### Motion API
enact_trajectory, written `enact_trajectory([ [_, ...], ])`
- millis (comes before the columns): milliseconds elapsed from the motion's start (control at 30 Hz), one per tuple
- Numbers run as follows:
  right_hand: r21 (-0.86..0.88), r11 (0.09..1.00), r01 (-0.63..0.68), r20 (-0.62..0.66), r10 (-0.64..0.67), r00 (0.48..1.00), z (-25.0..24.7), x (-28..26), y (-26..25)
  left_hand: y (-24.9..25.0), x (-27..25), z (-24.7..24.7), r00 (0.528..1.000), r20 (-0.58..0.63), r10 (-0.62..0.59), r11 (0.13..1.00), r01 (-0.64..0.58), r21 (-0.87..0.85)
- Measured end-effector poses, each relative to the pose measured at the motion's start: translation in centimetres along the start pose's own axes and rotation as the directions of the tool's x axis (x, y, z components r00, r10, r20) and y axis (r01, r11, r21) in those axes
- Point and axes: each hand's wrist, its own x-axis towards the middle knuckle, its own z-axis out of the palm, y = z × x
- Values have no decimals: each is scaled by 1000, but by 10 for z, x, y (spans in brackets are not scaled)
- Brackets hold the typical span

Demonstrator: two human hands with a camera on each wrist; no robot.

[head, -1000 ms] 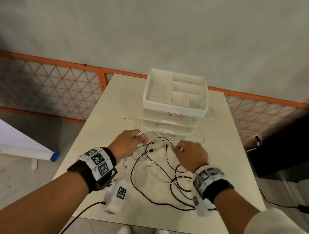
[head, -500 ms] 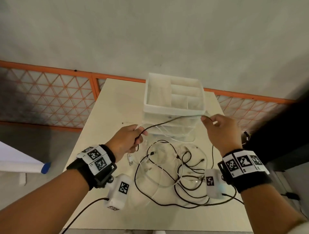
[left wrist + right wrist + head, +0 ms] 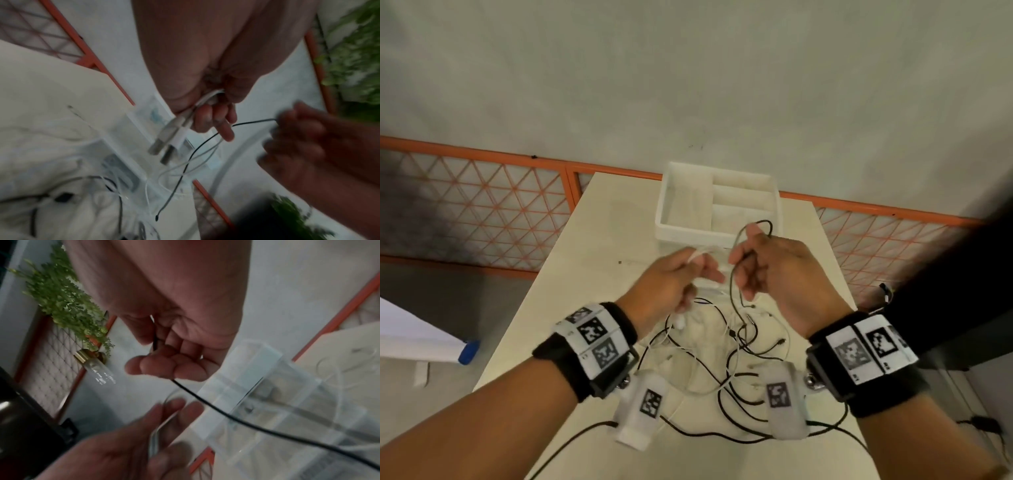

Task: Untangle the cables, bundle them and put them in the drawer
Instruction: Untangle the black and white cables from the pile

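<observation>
Pinching a black cable (image 3: 736, 270), right hand (image 3: 774, 270), left hand (image 3: 671, 284) gripping seemingly two white plugs (image 3: 168, 142), blurred.

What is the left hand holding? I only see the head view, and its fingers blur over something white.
Observer: The left wrist view shows the left hand pinching white cables whose two metal plugs hang below it.
Operator: And the right hand's grip?
Observer: The right wrist view shows the right hand curled round a black cable, which leaves from under it.
Operator: Anything beyond the table's right side?
Observer: A green plant sprig in a glass vial, against a wire grid.
</observation>
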Motion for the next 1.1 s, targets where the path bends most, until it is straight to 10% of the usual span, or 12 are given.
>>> enact_trajectory([
  [133, 222, 970, 93, -137, -63, 989, -1, 7, -2, -14, 3, 34, 987, 131, -89, 996, 86, 24],
  [400, 355, 928, -109, -445, 271, 853, -83, 35, 19, -80, -6, -12, 901, -185, -393, 872, 429, 236],
  [633, 238, 967, 90, -467, 32, 884, -102, 54, 14, -56, -6, -10, 922, -127, -367, 905, 385, 180],
  [767, -6, 975, -224, -461, 196, 866, -102, 54, 60, -43, -2, -9, 948, -132, -290, 928, 312, 203],
  [933, -219, 741, -635, -523, 461, 717, -99, 36, 123, -33, -1, -9, 951, -178, -253, 955, 275, 110],
  [1000, -393, 756, -524, -531, 279, 800, -84, 23, 115, -28, -2, -8, 952, -155, -266, 954, 283, 102],
  [1100, -530, 841, -112, -51, 100, 994, -44, 3, 84, -16, -2, 3, 966, -61, -250, 960, 256, 113],
])
